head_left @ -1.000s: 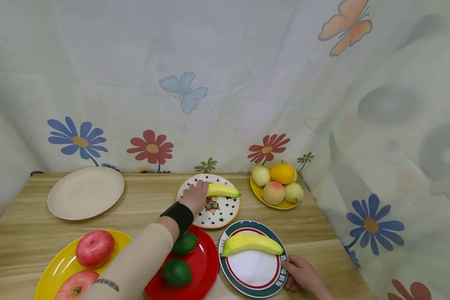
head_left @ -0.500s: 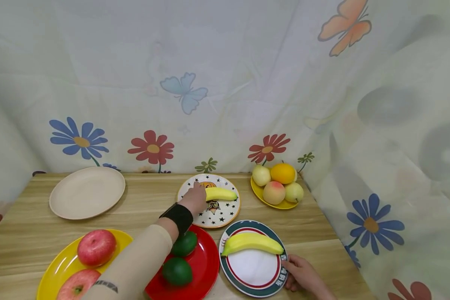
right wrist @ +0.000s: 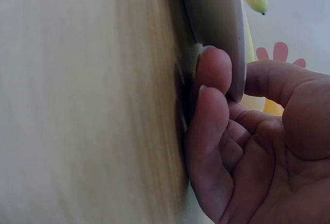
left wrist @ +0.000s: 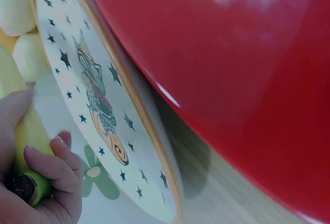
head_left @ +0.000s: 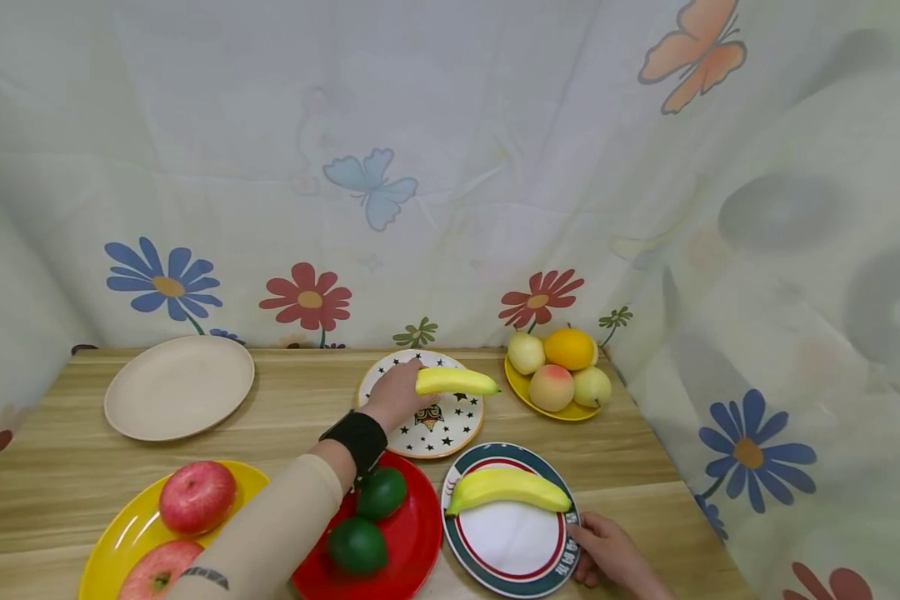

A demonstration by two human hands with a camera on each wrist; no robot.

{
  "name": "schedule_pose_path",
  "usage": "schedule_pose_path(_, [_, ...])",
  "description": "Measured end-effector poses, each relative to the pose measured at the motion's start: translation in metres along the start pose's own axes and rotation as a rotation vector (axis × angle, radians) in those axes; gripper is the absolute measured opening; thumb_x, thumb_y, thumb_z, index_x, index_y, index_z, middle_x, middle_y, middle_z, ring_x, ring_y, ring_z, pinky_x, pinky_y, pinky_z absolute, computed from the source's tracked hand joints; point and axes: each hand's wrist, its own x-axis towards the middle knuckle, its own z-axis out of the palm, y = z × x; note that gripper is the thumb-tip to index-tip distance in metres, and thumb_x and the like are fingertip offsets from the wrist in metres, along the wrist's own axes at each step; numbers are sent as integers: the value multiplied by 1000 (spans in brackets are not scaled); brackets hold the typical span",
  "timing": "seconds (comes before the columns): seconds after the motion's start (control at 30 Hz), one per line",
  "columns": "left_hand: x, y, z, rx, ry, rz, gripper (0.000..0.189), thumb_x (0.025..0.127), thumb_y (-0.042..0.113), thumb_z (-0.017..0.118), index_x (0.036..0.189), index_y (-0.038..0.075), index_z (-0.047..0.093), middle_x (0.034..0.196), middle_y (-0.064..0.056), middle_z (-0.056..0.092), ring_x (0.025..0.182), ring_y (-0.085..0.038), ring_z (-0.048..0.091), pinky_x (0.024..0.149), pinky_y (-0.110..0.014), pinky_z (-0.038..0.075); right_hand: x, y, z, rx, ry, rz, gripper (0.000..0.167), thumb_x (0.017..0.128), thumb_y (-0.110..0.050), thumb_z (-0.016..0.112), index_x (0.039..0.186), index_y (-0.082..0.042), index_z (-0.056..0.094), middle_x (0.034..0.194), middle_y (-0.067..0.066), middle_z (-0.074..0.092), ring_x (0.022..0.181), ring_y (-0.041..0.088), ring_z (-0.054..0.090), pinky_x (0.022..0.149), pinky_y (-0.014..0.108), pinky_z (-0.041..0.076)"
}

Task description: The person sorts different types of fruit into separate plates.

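Note:
My left hand [head_left: 396, 398] grips a yellow banana [head_left: 457, 382] by one end, fingers and thumb wrapped round its dark-tipped green stem [left wrist: 41, 187] in the left wrist view. The banana is held up over a white plate with stars and a cartoon figure [head_left: 453, 435]. At the front right, my right hand [head_left: 606, 552] pinches the rim of a green-bordered plate [head_left: 506, 542]. In the right wrist view its thumb [right wrist: 265, 79] lies above the rim and curled fingers [right wrist: 209, 115] reach beneath. A second banana [head_left: 508, 487] lies on that plate.
A red plate [head_left: 416, 533] with two green fruits [head_left: 357, 546] sits below the left forearm. Left of it is a yellow plate [head_left: 112, 546] with red apples [head_left: 197, 498]. A beige plate [head_left: 180, 387] stands back left, a small yellow plate of mixed fruit [head_left: 552, 387] back right.
The left hand has taken a firmer hold of the banana and lifted it off the star plate, shifting slightly right. The right hand keeps its place at the green-bordered plate.

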Motion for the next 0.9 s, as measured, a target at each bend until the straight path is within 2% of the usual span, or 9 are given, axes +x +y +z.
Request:
schedule_pose_path(0.13, [-3, -3, -2, 1, -4, 7, 53, 83, 46, 68, 120, 9, 55, 82, -2, 52, 75, -18, 47, 68, -30, 37, 1, 0, 1, -5, -3, -6, 28, 99, -20, 47, 112, 2, 57, 75, 7, 60, 63, 20, 57, 62, 29, 53])
schedule_pose_path(0.43, [-7, -7, -7, -55, 4, -3, 44, 86, 39, 67, 119, 11, 59, 79, -2, 51, 75, -18, 47, 70, -29, 36, -2, 0, -1, 13, -49, -35, 28, 98, -21, 47, 111, 3, 57, 75, 6, 61, 63, 19, 58, 63, 29, 54])
schedule_pose_path(0.73, [-15, 0, -17, -27, -34, -32, 43, 87, 41, 65, 117, 11, 58, 82, -2, 52, 79, -18, 48, 72, -29, 37, -1, -2, 1, -5, -12, -10, 26, 98, -18, 47, 110, 3, 57, 76, 7, 61, 64, 20, 58, 62, 30, 54])
schedule_pose_path(0.9, [-19, 5, -20, -37, -32, -29, 42, 88, 43, 64, 114, 11, 58, 82, -1, 53, 79, -17, 49, 72, -30, 39, -2, -3, 0, -19, -34, -29, 28, 98, -19, 47, 111, 3, 57, 76, 6, 61, 63, 19, 58, 62, 30, 54])
